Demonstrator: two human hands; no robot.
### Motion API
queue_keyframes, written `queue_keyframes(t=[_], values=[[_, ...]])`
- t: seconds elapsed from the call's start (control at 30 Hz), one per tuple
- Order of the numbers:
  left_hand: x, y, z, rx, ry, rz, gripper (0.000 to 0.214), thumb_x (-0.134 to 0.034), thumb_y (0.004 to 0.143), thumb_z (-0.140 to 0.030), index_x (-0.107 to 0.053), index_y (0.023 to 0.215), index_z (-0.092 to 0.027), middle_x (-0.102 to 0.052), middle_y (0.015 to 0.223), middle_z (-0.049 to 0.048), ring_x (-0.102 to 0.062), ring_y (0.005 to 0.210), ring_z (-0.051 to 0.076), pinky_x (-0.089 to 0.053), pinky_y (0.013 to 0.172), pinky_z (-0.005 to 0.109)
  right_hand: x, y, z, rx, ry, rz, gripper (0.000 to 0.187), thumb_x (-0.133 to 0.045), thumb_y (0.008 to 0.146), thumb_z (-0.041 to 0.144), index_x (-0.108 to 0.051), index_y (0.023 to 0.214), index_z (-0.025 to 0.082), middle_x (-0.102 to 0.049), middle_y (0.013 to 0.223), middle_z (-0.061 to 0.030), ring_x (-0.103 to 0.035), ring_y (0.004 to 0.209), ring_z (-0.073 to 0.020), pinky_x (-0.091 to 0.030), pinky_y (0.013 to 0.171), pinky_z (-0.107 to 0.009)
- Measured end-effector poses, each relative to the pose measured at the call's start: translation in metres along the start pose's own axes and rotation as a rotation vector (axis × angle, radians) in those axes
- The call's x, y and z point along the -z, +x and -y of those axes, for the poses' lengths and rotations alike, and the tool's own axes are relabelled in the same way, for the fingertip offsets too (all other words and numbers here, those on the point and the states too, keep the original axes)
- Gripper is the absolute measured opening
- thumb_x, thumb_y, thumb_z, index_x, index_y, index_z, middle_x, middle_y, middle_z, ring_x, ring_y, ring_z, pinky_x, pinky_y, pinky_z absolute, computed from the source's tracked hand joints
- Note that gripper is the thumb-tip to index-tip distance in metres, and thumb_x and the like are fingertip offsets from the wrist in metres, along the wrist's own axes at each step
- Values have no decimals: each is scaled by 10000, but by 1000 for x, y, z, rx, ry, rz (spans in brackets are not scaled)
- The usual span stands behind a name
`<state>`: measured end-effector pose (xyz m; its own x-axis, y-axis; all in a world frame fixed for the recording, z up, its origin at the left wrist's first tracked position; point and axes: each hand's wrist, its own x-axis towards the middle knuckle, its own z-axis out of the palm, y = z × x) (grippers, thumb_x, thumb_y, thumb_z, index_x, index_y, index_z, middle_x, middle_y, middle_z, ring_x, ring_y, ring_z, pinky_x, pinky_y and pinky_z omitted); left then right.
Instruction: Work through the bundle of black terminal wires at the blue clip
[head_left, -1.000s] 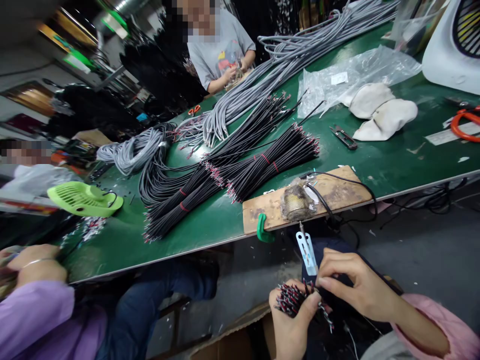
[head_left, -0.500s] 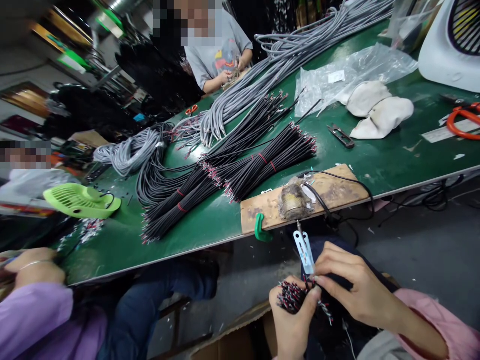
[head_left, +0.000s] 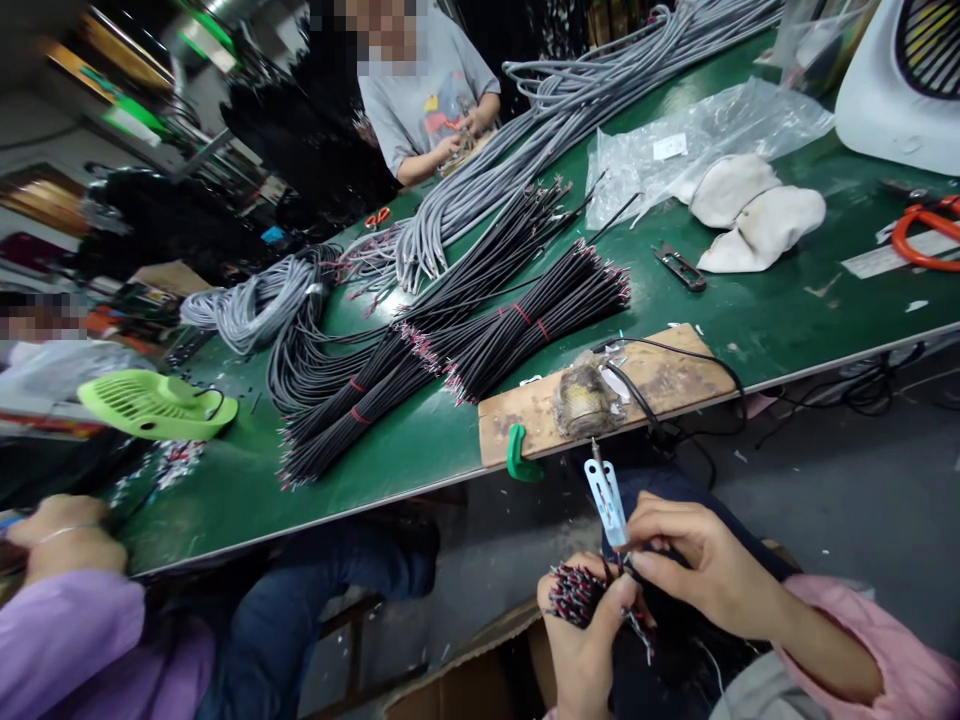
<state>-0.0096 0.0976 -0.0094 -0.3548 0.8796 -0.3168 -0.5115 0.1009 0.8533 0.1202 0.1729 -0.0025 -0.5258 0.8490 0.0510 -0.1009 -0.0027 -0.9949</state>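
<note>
My left hand (head_left: 581, 635) is wrapped round a bundle of thin black cables (head_left: 574, 597) with red and white wire ends pointing up. A few more wire ends hang at its right side. Close against the left thumb, my right hand (head_left: 686, 560) pinches a cable's wire end (head_left: 624, 562), partly hidden by the fingers. Just above the fingertips is a light blue slotted plastic piece (head_left: 606, 505). It hangs below a metal tip (head_left: 596, 452) that sticks out from a taped lump (head_left: 585, 402) on a wooden board (head_left: 675, 370).
A green clamp (head_left: 517, 455) grips the board at the table edge. On the green table (head_left: 420, 460) lie tied black cable bundles (head_left: 536, 320), grey cables (head_left: 442, 215), snips (head_left: 679, 268), white gloves (head_left: 757, 215) and orange-handled scissors (head_left: 915, 235). Co-workers sit left and across; a cardboard box (head_left: 450, 690) stands below.
The view has shifted slightly. My right fingers have moved a little at the wire end beside the left thumb. The left hand keeps its hold on the bundle.
</note>
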Motion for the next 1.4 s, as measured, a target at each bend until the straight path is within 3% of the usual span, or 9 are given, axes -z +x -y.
queue_keyframes(t=[0.33,0.53,0.67,0.83,0.97,1.07,1.17,1.3,1.4], values=[[-1,4,0,-77,13,-51,296,-842,685,-284,-573,678,-160,-592,532,-49,-576,451,79,-469,491,159,-4,-3,5,118,-249,-118,138,-570,751,52,-651,699,150,-596,634,-17,-494,617,-145,-411,655,-299],[5,2,3,-25,-10,-18,279,-838,681,-260,-576,705,-168,-671,650,-14,-623,447,124,-511,472,220,-3,2,-1,-78,117,-24,123,-728,779,236,-723,884,172,-603,856,-43,-563,729,-159,-467,625,-273],[14,6,6,-31,139,63,211,-820,707,-296,-672,708,-146,-689,637,22,-682,572,174,-560,591,257,-15,3,-9,-217,425,-23,248,-787,730,362,-674,713,142,-537,781,-12,-562,529,-124,-462,439,-254],[11,8,1,-129,262,-75,240,-842,662,-291,-659,644,-136,-664,612,18,-652,553,160,-535,523,224,-19,-2,-9,209,-94,-254,179,-671,855,169,-634,680,152,-563,664,-18,-527,657,-161,-435,618,-309],[13,5,-2,40,213,-65,299,-851,650,-306,-604,701,-146,-652,558,2,-582,411,120,-451,374,187,-9,-2,-2,424,-330,-110,181,-526,916,59,-637,808,153,-606,777,-58,-491,760,-177,-400,714,-339],[19,6,-3,126,101,150,268,-831,690,-287,-606,708,-144,-639,570,-22,-525,353,64,-419,352,149,-1,2,0,279,-84,124,220,-551,950,254,-598,758,157,-575,762,-47,-503,765,-178,-402,711,-327],[19,9,-4,-12,60,280,153,-804,720,-195,-658,755,-165,-654,707,-24,-622,448,90,-484,430,171,4,10,1,34,250,172,372,-589,893,502,-550,745,163,-511,750,-16,-492,698,-153,-401,638,-285],[4,9,-13,-183,118,163,129,-820,690,-192,-694,696,-167,-637,674,-22,-616,490,88,-497,496,175,8,30,10,-78,183,-70,437,-588,864,571,-586,756,147,-500,710,-3,-470,678,-143,-380,631,-266],[-7,9,-22,-220,156,91,157,-841,656,-231,-702,636,-160,-623,631,-19,-603,467,87,-478,474,166,6,45,21,-76,88,-72,530,-585,824,641,-611,698,127,-506,655,-4,-434,613,-129,-337,564,-255]])
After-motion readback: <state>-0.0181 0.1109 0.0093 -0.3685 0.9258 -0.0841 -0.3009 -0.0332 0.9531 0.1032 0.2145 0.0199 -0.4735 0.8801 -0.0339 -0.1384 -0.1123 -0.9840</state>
